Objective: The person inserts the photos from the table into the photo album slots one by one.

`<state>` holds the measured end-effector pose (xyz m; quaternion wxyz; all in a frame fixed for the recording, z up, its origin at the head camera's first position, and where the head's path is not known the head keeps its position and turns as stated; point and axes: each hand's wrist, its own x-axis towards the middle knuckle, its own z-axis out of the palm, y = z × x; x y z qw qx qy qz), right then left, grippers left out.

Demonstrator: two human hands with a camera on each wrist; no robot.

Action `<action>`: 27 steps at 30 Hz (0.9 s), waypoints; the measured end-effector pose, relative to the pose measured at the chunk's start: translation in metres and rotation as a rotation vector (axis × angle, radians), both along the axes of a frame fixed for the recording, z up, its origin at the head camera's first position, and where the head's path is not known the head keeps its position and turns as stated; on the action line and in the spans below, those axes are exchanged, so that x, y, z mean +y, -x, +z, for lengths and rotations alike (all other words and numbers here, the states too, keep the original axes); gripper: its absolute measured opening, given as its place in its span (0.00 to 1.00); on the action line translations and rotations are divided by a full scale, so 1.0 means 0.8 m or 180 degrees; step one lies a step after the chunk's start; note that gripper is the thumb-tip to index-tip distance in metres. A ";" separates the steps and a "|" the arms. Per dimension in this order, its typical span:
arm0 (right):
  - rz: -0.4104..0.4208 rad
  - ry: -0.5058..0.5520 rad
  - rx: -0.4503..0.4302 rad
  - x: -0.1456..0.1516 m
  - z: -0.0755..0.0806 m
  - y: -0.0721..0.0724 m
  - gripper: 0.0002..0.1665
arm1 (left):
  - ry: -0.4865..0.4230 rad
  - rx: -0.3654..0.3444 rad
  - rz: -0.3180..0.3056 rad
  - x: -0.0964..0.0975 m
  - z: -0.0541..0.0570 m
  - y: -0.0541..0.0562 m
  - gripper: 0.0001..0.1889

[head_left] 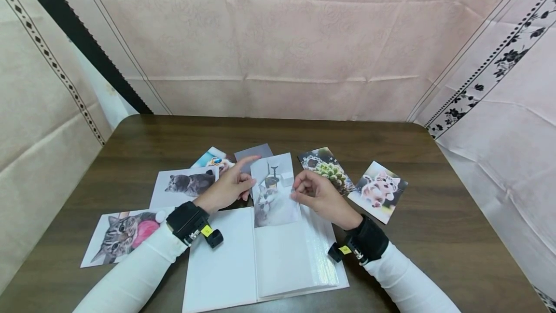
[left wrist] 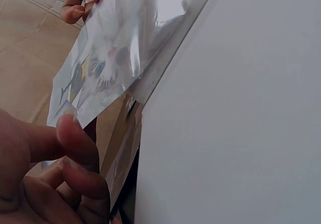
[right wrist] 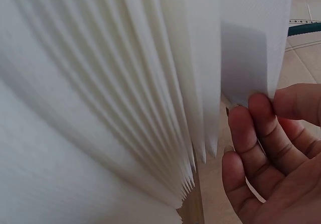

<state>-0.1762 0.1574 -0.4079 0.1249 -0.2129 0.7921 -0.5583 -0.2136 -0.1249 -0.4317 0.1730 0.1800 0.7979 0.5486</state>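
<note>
A photo album (head_left: 221, 260) lies open on the table. A cat photo (head_left: 273, 168) sits partly in a clear plastic sleeve (head_left: 282, 260) of its right-hand page, its upper end sticking out past the sleeve. At the photo's right edge my right hand (head_left: 319, 194) pinches the sleeve edge between thumb and index finger; in the right wrist view these fingers (right wrist: 261, 111) close on the page edge. My left hand (head_left: 230, 185) is at the photo's left side, index finger stretched over its upper corner and thumb at its edge. The left wrist view shows a fingertip (left wrist: 69, 123) right at the photo's corner.
Left of the album lie a tabby cat photo (head_left: 119, 235), a grey cat photo (head_left: 182, 185) and a blue-edged photo (head_left: 210, 156). A grey card (head_left: 254, 151) is behind. At right are a succulent photo (head_left: 327, 170) and a kitten photo (head_left: 378, 190) on the brown table (head_left: 447, 235).
</note>
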 end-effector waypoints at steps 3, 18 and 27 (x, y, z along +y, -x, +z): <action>-0.0036 -0.0034 -0.0006 -0.001 0.000 0.000 0.10 | -0.0006 0.0026 -0.0044 0.001 0.001 -0.003 0.31; -0.0126 -0.0102 -0.0062 -0.002 -0.002 0.000 0.10 | -0.0125 -0.0005 -0.0212 0.004 0.002 -0.022 0.31; -0.0096 -0.0062 0.0012 -0.001 -0.003 0.000 0.09 | -0.0143 -0.0116 -0.0080 0.002 -0.001 -0.020 0.27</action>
